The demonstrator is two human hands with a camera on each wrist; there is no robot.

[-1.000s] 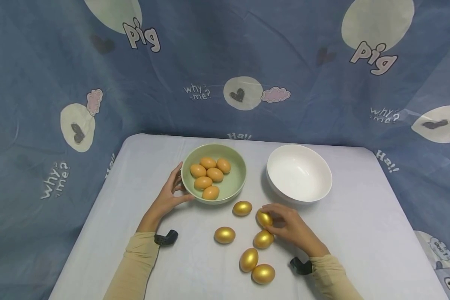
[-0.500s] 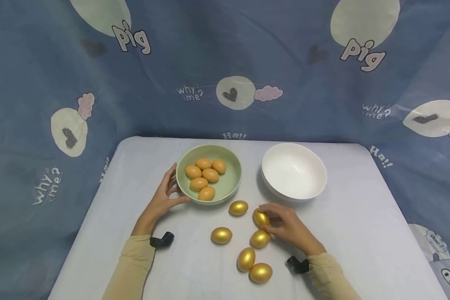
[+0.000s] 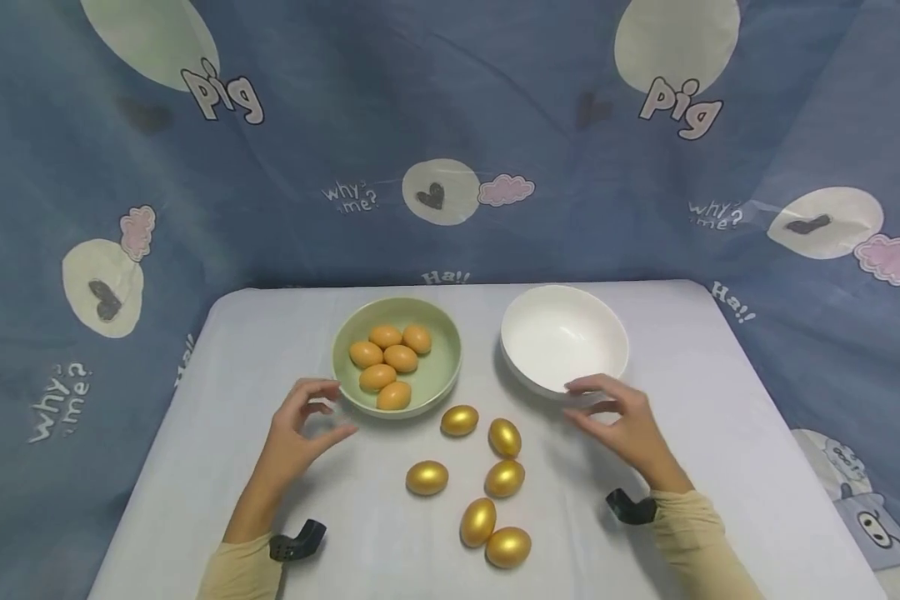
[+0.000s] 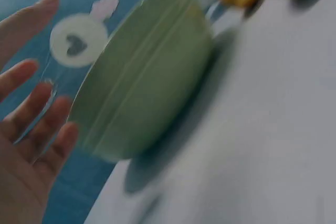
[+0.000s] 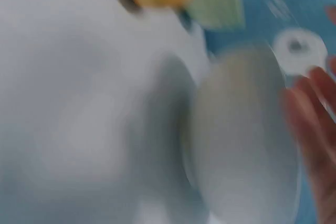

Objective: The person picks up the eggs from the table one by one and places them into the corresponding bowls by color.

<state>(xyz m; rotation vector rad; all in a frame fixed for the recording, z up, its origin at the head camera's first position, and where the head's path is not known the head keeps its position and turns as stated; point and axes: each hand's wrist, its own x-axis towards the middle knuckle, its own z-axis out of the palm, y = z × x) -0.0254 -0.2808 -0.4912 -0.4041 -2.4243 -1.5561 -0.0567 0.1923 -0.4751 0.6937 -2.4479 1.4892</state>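
Observation:
My left hand (image 3: pixel 296 437) hovers by the near left side of a green bowl (image 3: pixel 444 367), fingers loosely bent and apart from it. Several orange-brown eggs (image 3: pixel 401 359) lie inside that bowl. In the left wrist view the fingers are spread beside the green bowl (image 4: pixel 152 77), holding nothing. My right hand (image 3: pixel 630 429) is near the front rim of a white bowl (image 3: pixel 562 337), its thumb and fingers parted with nothing between them. The right wrist view is blurred; it shows the white bowl (image 5: pixel 244 140) left of the fingers. Several golden eggs (image 3: pixel 505 478) lie on the table between the hands.
The table (image 3: pixel 390 550) has a white cover. Behind it hangs a blue printed cloth (image 3: pixel 285 208). Each wrist wears a black strap camera, the left camera (image 3: pixel 298 542) and the right camera (image 3: pixel 632 507), just above the tabletop.
My left hand has let go of the green bowl and drawn back toward me. My right hand has left the golden egg and moved right to the white bowl. The head view has shifted slightly.

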